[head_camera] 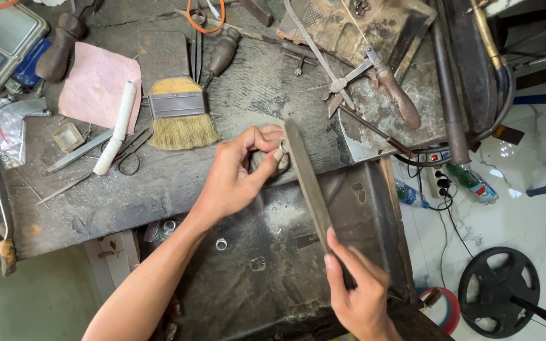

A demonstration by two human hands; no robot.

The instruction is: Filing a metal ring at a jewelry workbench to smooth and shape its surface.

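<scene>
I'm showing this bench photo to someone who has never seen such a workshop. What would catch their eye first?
First, the two hands at the centre: the right hand holds a long flat metal file by its lower end, and the left hand pinches a small piece against the file's tip. Next, the straw-bristled brush lying on the worn workbench to the left, beside a pink cloth.

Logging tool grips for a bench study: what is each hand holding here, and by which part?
The right hand grips a long flat file at its near end. The left hand pinches a small ring between its fingertips against the file.
</scene>
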